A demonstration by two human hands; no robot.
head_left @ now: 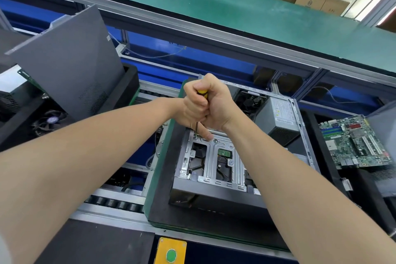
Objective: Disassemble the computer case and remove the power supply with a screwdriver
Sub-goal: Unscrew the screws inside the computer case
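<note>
Forearms (96, 146) converge; left hand (189, 111) and right hand (217, 103) both clench the screwdriver (202, 93) upright, likely for extra pressure on a screw (195, 138) in the computer case (211, 188).

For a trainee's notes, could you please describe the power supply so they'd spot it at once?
Find the open computer case in the centre. In its far right corner sits the power supply: the only grey box with a white label.

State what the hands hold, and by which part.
The left hand and right hand together grip the screwdriver by its yellow-and-black handle, shaft pointing down into the computer case.
</note>
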